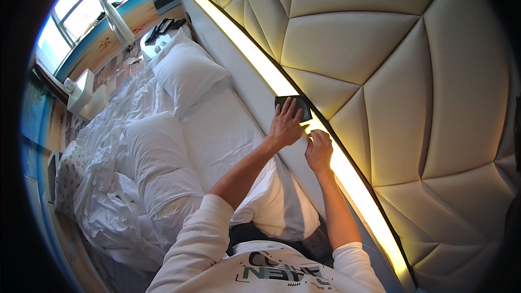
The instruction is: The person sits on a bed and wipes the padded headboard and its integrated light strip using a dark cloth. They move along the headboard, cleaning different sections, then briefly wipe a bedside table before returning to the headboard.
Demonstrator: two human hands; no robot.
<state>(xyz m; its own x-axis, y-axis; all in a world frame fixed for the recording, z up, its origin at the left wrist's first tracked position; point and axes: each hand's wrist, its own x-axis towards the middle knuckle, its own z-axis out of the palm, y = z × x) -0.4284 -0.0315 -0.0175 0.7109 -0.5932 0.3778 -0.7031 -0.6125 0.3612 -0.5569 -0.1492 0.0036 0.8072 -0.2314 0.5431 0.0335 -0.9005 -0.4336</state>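
My left hand lies with its fingers spread on top of a flat black rectangular object, perhaps a folder or a wallet. That object sits across the glowing light strip along the headboard ledge. Just below it, my right hand is at the strip with its fingers curled. Whether those fingers pinch anything is hidden. The thumb of the left hand is close to the right fingertips.
A padded cream headboard panel rises on the right. To the left is a bed with a white sheet, pillows and a rumpled duvet. A telephone rests on a bedside table by the windows.
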